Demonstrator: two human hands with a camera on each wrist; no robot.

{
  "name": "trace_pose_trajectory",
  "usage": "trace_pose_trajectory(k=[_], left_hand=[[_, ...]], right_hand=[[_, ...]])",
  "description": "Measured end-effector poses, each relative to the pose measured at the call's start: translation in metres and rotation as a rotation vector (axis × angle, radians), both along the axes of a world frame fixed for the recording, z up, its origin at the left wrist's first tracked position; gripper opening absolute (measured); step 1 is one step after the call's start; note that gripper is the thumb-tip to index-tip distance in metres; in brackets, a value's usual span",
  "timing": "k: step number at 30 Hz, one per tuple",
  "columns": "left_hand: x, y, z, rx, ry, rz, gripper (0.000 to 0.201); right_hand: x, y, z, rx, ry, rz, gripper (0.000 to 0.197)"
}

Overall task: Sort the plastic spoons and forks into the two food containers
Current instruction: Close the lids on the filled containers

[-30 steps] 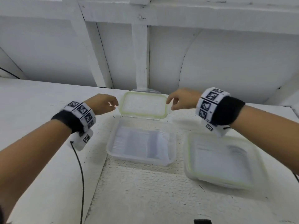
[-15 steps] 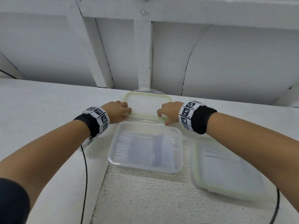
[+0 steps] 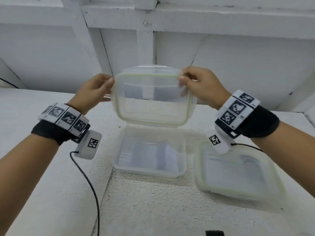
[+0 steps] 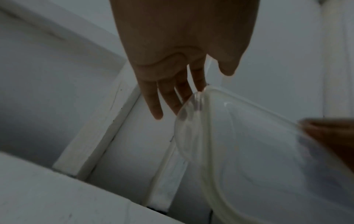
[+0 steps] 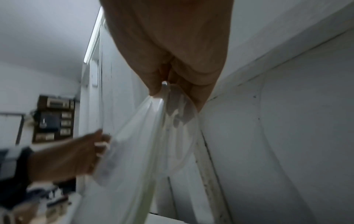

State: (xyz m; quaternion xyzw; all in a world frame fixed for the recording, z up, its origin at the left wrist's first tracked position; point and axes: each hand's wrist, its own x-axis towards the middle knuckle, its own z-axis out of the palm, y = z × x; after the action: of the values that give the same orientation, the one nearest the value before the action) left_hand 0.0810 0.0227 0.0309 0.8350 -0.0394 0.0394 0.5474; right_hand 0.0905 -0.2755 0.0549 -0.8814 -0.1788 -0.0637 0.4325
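Observation:
A clear lid point(image 3: 151, 99) with a pale green seal hangs tilted in the air above the open clear container point(image 3: 144, 171). My left hand point(image 3: 109, 86) grips the lid's left edge and my right hand point(image 3: 182, 82) pinches its upper right corner. Clear plastic forks point(image 3: 136, 154) lie in the open container. To its right stands a second container point(image 3: 201, 167) with its lid on and clear spoons point(image 3: 250, 166) inside. In the left wrist view the left hand point(image 4: 212, 81) meets the lid point(image 4: 249, 151) at its rim. In the right wrist view the right hand point(image 5: 164, 89) pinches the lid point(image 5: 138, 151).
Both containers sit on a rough white table point(image 3: 153, 210) against a white wall with wooden framing point(image 3: 144, 48). A black cable point(image 3: 88, 181) runs from my left wrist down across the table. A small dark object point(image 3: 214, 233) shows at the bottom edge.
Both hands reached the lid lying flat behind the open container, took hold of its sides and lifted it up off the table, tilting it toward me.

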Motion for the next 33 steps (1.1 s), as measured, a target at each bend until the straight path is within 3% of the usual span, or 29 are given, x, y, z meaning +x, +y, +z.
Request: trace_pose_trajectory(k=[2, 6, 13, 19, 33], left_hand=[[-0.019, 0.002, -0.004, -0.138, 0.118, -0.050, 0.009], [-0.043, 0.001, -0.021, -0.024, 0.261, -0.081, 0.011], [-0.059, -0.001, -0.049, 0.138, 0.456, 0.006, 0.014], [-0.059, -0.006, -0.061, 0.171, 0.514, 0.031, 0.013], [-0.064, -0.008, -0.079, 0.094, 0.498, 0.086, 0.014]], right_hand=[[-0.019, -0.005, -0.006, 0.071, 0.101, -0.011, 0.017], [-0.049, -0.006, -0.036, 0.212, 0.370, -0.090, 0.021], [-0.066, 0.008, -0.071, -0.157, 0.556, -0.167, 0.026], [-0.054, 0.018, -0.076, -0.433, 0.587, -0.194, 0.030], [-0.051, 0.018, -0.073, -0.456, 0.696, -0.184, 0.032]])
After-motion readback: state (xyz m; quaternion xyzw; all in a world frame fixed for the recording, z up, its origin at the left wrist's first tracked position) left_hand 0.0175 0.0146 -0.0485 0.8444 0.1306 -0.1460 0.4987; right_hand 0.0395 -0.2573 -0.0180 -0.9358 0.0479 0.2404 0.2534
